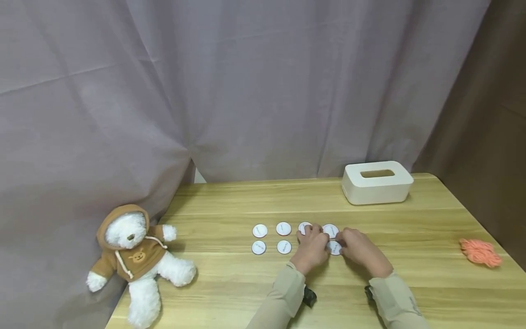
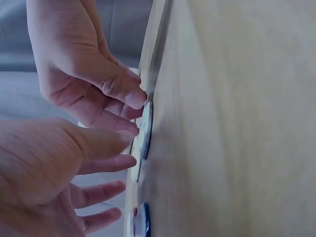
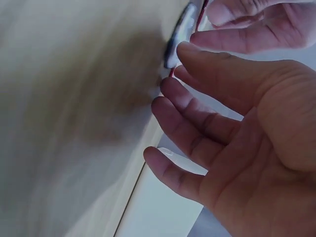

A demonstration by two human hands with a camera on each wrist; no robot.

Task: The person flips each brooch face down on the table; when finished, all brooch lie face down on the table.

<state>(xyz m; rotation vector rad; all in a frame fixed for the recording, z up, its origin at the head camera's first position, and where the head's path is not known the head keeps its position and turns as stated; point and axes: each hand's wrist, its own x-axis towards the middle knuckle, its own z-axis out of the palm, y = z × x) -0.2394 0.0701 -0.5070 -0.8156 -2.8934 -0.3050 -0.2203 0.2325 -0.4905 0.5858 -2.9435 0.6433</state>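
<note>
Several white round discs with dark rims and small writing lie in two rows on the wooden table, among them an upper-row disc (image 1: 330, 230) and a lower-row disc (image 1: 334, 248) between the hands. My left hand (image 1: 313, 246) reaches over the discs from the left, partly covering them. In the left wrist view its fingers (image 2: 101, 195) are spread and fairly straight, the thumb near a disc (image 2: 147, 129). From the right, my right hand (image 1: 361, 249) touches or nearly touches the lower disc's edge. Its fingers (image 3: 190, 131) are loosely bent in the right wrist view.
A white tissue box (image 1: 378, 194) stands at the back right of the table (image 1: 222, 283). Coral yarn (image 1: 481, 252) lies near the right edge. A white teddy bear (image 1: 141, 265) in a brown hoodie sits at the left. Behind hangs a grey curtain (image 1: 263, 91).
</note>
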